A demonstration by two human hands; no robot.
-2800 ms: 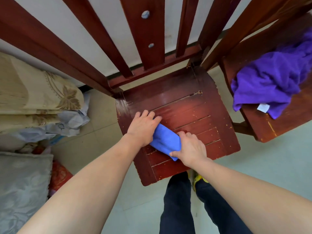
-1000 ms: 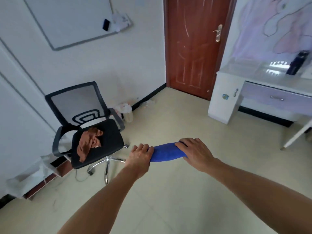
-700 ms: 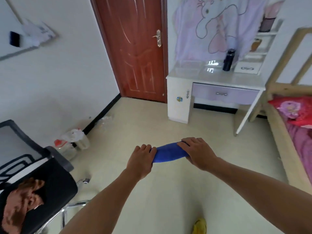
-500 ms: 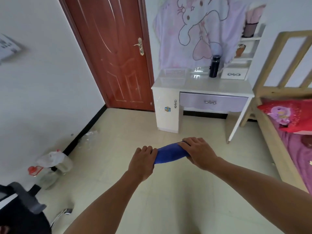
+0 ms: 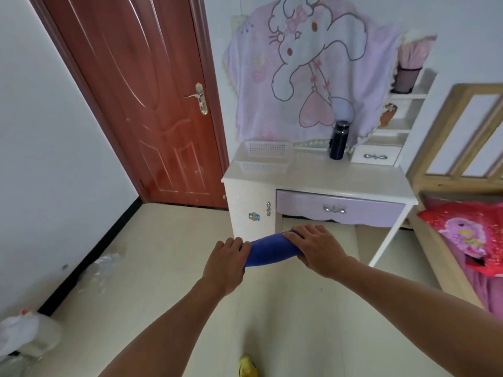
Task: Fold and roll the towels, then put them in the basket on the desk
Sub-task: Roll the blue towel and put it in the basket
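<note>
A rolled blue towel hangs in the air in front of me, held level at both ends. My left hand grips its left end and my right hand covers its right end from above. Ahead stands a white desk with a lilac drawer. A white mesh basket sits on the desk's left rear corner, well beyond the towel.
A dark bottle stands on the desk right of the basket. A red-brown door is shut at the left. A wooden bed frame with red and pink bedding lies to the right. Plastic bags lie by the left wall.
I have lifted the rolled towel off the red chair seat and turned across the room. The desk with the basket has come closer and more central. Both hands keep their grip.
</note>
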